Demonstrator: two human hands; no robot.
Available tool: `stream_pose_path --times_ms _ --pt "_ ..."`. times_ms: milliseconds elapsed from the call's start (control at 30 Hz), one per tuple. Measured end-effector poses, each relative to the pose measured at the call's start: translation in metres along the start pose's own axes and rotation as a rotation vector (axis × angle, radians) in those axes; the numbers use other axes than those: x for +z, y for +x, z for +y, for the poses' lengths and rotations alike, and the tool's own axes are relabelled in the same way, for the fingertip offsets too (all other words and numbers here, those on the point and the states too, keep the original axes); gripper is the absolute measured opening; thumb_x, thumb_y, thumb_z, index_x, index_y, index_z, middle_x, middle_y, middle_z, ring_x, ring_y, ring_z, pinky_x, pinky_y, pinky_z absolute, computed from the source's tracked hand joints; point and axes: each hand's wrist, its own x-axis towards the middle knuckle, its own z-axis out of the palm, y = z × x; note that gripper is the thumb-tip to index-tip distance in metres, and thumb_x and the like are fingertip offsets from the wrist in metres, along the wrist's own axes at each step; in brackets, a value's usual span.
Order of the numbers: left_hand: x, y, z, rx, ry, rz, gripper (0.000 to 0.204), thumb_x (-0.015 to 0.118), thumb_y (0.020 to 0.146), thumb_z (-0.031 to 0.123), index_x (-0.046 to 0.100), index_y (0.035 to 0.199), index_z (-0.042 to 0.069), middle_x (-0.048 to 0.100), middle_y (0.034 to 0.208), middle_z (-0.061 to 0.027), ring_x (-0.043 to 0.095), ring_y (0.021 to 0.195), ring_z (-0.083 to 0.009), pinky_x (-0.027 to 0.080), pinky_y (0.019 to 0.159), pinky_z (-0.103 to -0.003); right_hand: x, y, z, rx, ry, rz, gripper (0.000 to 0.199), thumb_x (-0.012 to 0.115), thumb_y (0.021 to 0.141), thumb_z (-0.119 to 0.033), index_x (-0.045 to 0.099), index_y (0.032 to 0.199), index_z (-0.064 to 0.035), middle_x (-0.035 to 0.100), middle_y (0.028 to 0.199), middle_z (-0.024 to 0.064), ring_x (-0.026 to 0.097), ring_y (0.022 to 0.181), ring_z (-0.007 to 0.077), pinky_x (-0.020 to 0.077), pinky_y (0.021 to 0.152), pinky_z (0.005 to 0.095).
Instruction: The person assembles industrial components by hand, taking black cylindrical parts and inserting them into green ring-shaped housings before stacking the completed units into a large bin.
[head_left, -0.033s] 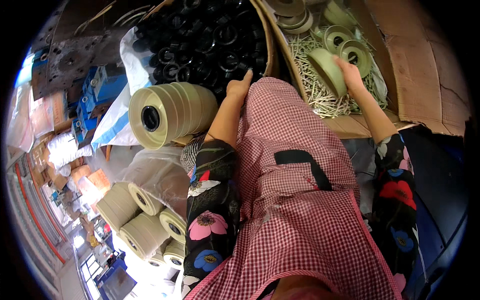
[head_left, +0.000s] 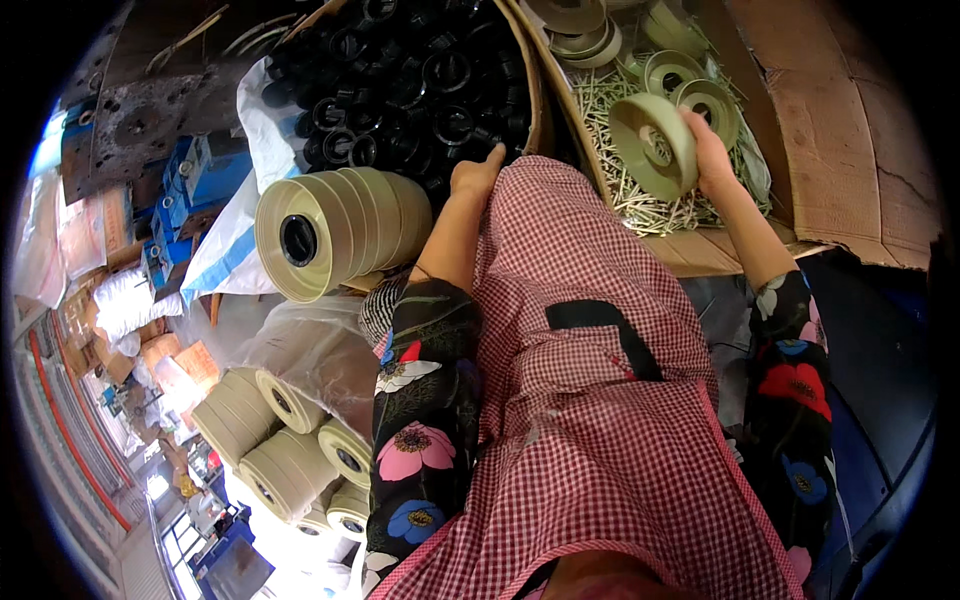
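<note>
My right hand [head_left: 709, 155] grips a pale green, round plastic dish [head_left: 630, 150] by its rim. The dish is tilted so that its hollow inside with a central opening faces left. Beneath it, in a cardboard box [head_left: 690, 240], lie thin pale sticks [head_left: 655, 213] and more such dishes [head_left: 708, 108]. My left hand [head_left: 474, 176] is at the near edge of a heap of black plastic rings [head_left: 430, 125], its fingers curled and partly hidden; what they hold I cannot make out. Left of that hand, a stack of nested pale dishes [head_left: 345, 230] lies on its side, with a black ring [head_left: 298, 240] in its end.
Several more pale stacks [head_left: 285, 470] lie at the lower left, under clear plastic film [head_left: 325, 345]. A white and blue sack [head_left: 262, 140] borders the black rings. Blue machinery [head_left: 205, 170] stands at the left, and a cardboard flap [head_left: 840, 150] spreads at the right.
The dish in my right hand has turned, so its hollow inside now shows instead of its outer side. My left hand has hardly moved.
</note>
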Motion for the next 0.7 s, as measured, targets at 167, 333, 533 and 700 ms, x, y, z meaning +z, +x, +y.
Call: stream_pose_path --times_ms 167,333,533,700 --pt "-0.01 -0.032 0.011 0.058 -0.031 0.004 0.062 0.072 0.076 0.031 0.053 0.113 -0.014 0.062 0.105 -0.0219 0.064 0.089 -0.0267 0.05 0.075 -0.033 -0.026 -0.017 -0.001 -0.026 0.43 -0.349 0.046 0.041 0.093 -0.043 0.056 0.106 -0.0011 0.063 0.08 0.013 0.061 0.073 0.0232 0.0517 0.066 0.0347" --pt "-0.034 -0.087 -0.001 0.403 -0.802 0.048 0.019 0.073 0.076 0.013 0.059 0.083 0.001 0.058 0.074 -0.0007 0.052 0.065 -0.0076 0.043 0.06 -0.02 0.033 -0.08 -0.025 -0.136 0.567 -0.514 0.053 0.038 0.094 -0.046 0.052 0.114 0.0009 0.063 0.089 0.0154 0.061 0.085 0.0255 0.0515 0.075 0.0373" --pt "-0.063 -0.192 0.029 1.133 -0.53 -0.01 0.015 0.071 0.071 0.004 0.06 0.082 0.002 0.042 0.133 -0.0193 0.046 0.119 -0.0269 0.04 0.095 -0.035 0.09 -0.157 -0.028 -0.368 0.194 -0.821 0.054 0.049 0.09 -0.046 0.052 0.115 0.0011 0.058 0.106 0.0091 0.056 0.1 0.0165 0.044 0.089 0.0289" --pt "-0.075 -0.212 0.008 1.07 -0.55 -0.189 0.032 0.072 0.07 0.005 0.056 0.097 0.003 0.046 0.127 -0.0159 0.049 0.115 -0.0256 0.042 0.094 -0.037 0.097 -0.174 -0.02 -0.609 -0.09 -0.915 0.04 0.062 0.082 -0.033 0.056 0.101 0.0019 0.047 0.113 0.0104 0.048 0.105 0.0177 0.0408 0.09 0.0295"
